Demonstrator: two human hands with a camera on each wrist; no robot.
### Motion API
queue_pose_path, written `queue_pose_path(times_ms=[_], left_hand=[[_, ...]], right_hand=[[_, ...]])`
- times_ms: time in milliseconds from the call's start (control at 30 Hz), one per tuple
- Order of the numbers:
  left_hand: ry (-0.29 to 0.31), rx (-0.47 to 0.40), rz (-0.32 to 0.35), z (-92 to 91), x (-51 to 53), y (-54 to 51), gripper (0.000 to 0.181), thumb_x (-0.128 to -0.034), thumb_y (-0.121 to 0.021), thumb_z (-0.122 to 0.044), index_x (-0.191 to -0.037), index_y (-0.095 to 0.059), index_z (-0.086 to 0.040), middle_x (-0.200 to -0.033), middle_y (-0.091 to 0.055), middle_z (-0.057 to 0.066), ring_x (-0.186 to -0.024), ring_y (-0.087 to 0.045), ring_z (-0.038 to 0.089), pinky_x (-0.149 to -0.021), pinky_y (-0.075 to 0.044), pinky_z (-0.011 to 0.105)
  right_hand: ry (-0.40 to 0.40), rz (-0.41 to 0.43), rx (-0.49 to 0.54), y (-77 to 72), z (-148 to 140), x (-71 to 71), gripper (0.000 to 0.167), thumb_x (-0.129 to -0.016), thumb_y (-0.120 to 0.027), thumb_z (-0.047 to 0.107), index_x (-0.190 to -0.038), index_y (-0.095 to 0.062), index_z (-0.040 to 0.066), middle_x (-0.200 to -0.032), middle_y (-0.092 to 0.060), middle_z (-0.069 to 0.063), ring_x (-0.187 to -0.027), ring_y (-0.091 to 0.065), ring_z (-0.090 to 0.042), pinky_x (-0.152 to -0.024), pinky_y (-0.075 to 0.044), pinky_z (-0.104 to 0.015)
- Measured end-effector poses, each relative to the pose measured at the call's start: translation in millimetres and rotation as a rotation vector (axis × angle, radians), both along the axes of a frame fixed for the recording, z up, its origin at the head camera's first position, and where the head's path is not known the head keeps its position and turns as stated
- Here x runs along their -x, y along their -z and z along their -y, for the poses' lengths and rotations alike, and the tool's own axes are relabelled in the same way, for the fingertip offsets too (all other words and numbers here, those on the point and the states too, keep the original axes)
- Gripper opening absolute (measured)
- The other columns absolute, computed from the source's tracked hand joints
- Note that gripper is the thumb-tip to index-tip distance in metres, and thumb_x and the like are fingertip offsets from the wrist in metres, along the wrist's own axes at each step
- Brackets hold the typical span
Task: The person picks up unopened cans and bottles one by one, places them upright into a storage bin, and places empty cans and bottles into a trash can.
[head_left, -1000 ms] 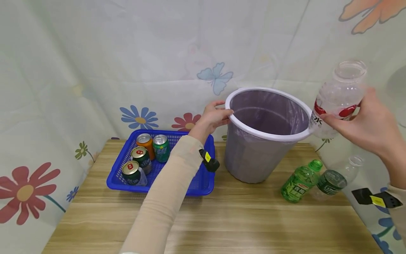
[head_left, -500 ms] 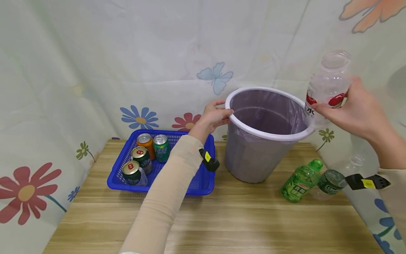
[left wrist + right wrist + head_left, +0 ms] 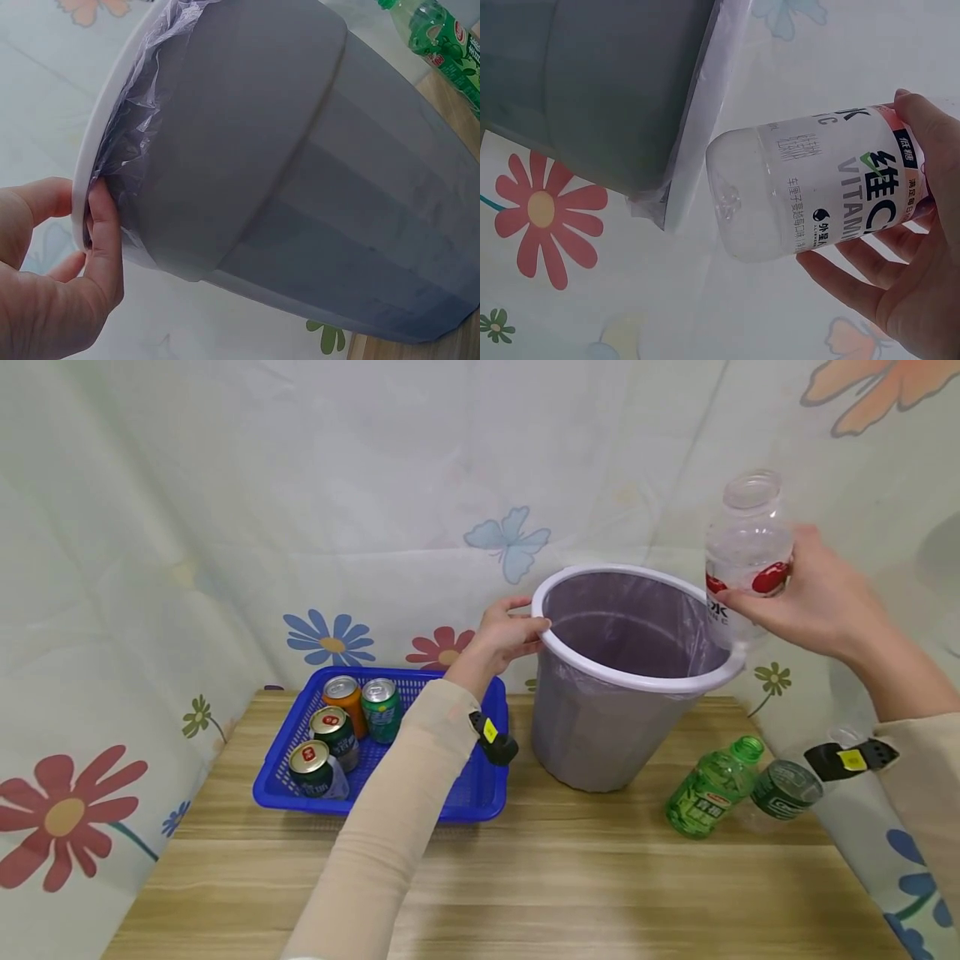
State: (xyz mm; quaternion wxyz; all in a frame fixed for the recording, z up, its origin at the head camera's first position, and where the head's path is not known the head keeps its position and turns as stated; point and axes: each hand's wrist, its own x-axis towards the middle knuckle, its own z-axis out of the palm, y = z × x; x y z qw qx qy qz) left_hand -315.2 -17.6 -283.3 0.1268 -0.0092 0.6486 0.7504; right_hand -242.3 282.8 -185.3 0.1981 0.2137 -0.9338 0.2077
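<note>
My left hand (image 3: 504,637) pinches the white rim of the grey bin (image 3: 600,727) at its left side; in the left wrist view the thumb of that hand (image 3: 64,262) lies outside the rim and fingers (image 3: 105,232) lie under it, against the plastic liner. The bin tilts a little to the right. Held upright in my right hand (image 3: 832,597) is a clear bottle (image 3: 746,560) with a cherry label, uncapped, its base at the bin's right rim. In the right wrist view the bottle (image 3: 817,180) has fingers around its label, its base facing the rim (image 3: 709,112).
A blue basket (image 3: 266,777) with several cans (image 3: 381,710) stands on the wooden table (image 3: 525,893) left of the bin. Right of the bin are a green bottle (image 3: 708,793) and a clear bottle with a green label (image 3: 785,789). A flowered curtain (image 3: 360,485) hangs behind.
My right hand has moved left and slightly up with the cherry-label bottle, from beside the bin to its right rim. My left hand has stayed on the rim.
</note>
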Motion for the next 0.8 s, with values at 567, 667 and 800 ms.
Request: queue_pose_path(times_ms=[567,667,800], left_hand=[[-0.004,0.009,0.002,2.0,2.1,0.4,0.051,-0.0834,-0.065,-0.005,-0.129,-0.044,-0.014,-0.107,-0.061,0.011,-0.075,-0.063,0.017,-0.071,-0.056,0.028],[-0.004,0.007,0.003,2.1,2.0,0.1,0.051,-0.0833,-0.065,-0.004,-0.129,-0.044,-0.013,-0.107,-0.061,0.011,-0.076,-0.063,0.017,-0.072,-0.056,0.028],[-0.007,0.004,0.004,1.9,0.9,-0.4,0.052,-0.0831,-0.065,-0.004,-0.129,-0.044,-0.013,-0.108,-0.06,0.011,-0.075,-0.064,0.017,-0.071,-0.056,0.028]], right_hand=[[-0.058,0.039,-0.06,-9.1,13,23.0,0.04,-0.078,-0.072,0.018,-0.111,-0.051,0.015,-0.093,-0.057,0.001,-0.071,-0.056,-0.011,-0.057,-0.046,-0.011],[-0.064,0.054,-0.074,-10.0,15,26.3,0.038,-0.078,-0.072,0.019,-0.111,-0.052,0.014,-0.093,-0.058,-0.001,-0.071,-0.057,-0.012,-0.057,-0.047,-0.012],[-0.056,0.08,-0.1,-10.5,18,30.3,0.04,-0.079,-0.072,0.022,-0.111,-0.051,0.012,-0.093,-0.059,-0.004,-0.071,-0.057,-0.012,-0.057,-0.047,-0.014]])
